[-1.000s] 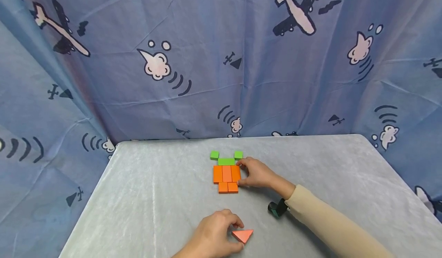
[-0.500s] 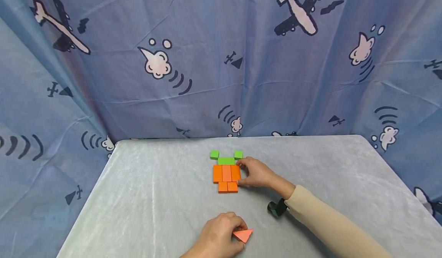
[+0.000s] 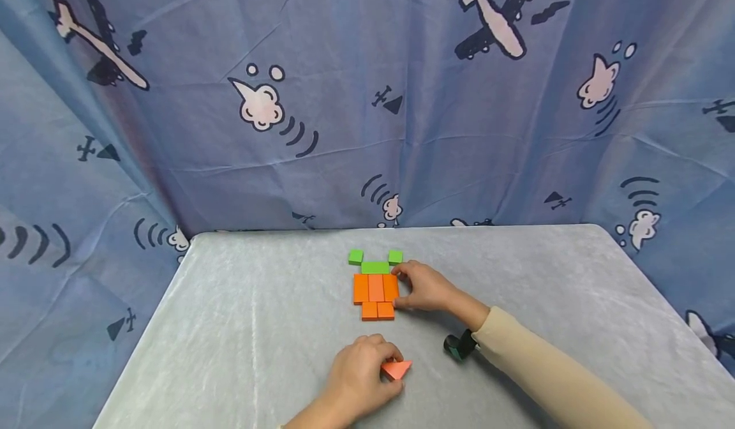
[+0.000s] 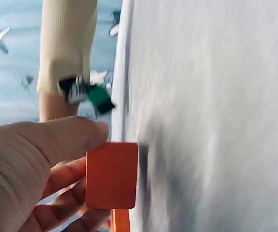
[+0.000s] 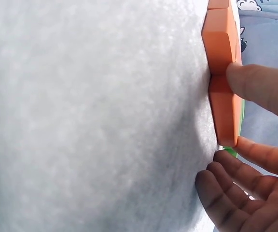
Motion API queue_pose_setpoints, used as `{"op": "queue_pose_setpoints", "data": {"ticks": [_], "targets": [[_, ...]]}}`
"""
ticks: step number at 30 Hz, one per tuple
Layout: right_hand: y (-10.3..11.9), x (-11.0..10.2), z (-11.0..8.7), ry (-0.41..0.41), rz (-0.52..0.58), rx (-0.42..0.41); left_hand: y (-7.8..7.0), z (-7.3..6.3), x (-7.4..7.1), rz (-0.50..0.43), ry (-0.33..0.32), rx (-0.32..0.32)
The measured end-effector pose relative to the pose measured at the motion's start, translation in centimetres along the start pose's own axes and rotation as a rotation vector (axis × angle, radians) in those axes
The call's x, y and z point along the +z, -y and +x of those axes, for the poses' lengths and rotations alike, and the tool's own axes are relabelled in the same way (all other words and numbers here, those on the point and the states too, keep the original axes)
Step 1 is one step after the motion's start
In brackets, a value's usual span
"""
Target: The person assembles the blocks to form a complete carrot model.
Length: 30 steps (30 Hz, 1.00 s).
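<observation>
My left hand [image 3: 358, 375] holds a salmon-orange triangular block [image 3: 397, 369] between thumb and fingers, low over the near part of the table. In the left wrist view, one flat face of that triangular block [image 4: 112, 176] shows beneath the thumb. Farther away lies a flat figure of orange and green blocks. At its right side my right hand [image 3: 425, 288] has thumb and index finger at the two ends of the upright orange rectangular block [image 3: 390, 286]. The right wrist view shows the thumb at the seam between two orange blocks and the other fingers near the cloth.
Two orange blocks [image 3: 370, 311] form the figure's near end. A green block [image 3: 375, 267] and two small green cubes [image 3: 356, 256] make up its far end. A dark wrist device [image 3: 458, 346] is beside the right sleeve. A blue patterned curtain [image 3: 333, 97] hangs behind the pale-covered table [image 3: 275, 327].
My left hand closed its fingers on the triangular block, then moved it forward and slightly left, toward the figure. The right hand has stayed at the figure's right side.
</observation>
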State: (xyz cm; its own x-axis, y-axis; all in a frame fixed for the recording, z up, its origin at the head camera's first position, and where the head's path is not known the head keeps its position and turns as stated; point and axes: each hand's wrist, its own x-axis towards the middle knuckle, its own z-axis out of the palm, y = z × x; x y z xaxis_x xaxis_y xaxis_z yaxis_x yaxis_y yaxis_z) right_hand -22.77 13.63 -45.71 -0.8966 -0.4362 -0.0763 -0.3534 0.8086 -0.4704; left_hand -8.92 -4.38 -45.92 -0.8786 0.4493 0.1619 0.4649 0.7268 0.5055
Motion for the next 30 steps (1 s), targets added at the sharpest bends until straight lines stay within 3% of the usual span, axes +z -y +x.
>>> {"op": "queue_pose_setpoints", "data": {"ticks": [5,15,30], "targets": [[0.1,0.0,0.0,-0.004,0.001,0.005,1.5,1.2,-0.5,-0.042,-0.067,-0.082],[0.0,-0.1,0.0,-0.003,-0.003,0.0,3.5,3.0,-0.8,-0.124,-0.133,-0.12],[-0.2,0.1,0.1,-0.004,0.005,-0.006,3.9,3.7,-0.6,-0.02,-0.12,-0.127]]}}
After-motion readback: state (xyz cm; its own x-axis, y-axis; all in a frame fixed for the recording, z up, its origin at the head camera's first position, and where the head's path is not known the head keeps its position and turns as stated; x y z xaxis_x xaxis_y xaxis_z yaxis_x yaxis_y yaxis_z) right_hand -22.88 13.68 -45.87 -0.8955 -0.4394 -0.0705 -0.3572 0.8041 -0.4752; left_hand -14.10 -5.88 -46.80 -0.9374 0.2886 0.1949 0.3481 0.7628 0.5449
